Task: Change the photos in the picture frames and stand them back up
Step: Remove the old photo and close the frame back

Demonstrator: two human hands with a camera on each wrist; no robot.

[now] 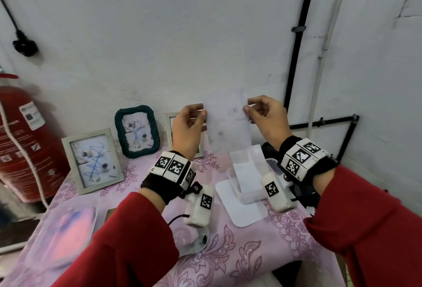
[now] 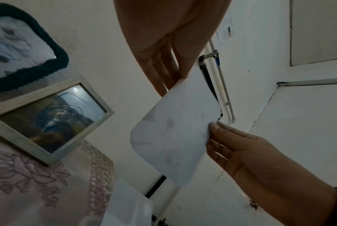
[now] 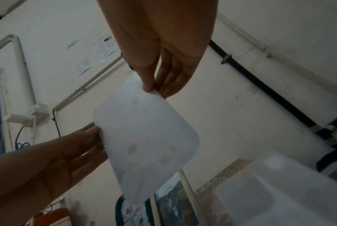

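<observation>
- Both hands hold one photo [image 1: 226,120] upright in the air above the table's [image 1: 239,252] far edge, blank side facing the person.
- The left hand [image 1: 188,126] and right hand [image 1: 266,116] each pinch a side edge.
- Risk: such light pinches could let it slip, or crease it.
- Three frames [image 1: 92,161] stand along the far left edge.

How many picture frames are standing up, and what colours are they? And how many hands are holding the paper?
Pale wooden frames: 2, one at the left and one partly hidden behind the left hand
Dark green frames: 1
Hands holding the paper: 2, left hand and right hand
Total: 3 frames standing, 2 hands
</observation>
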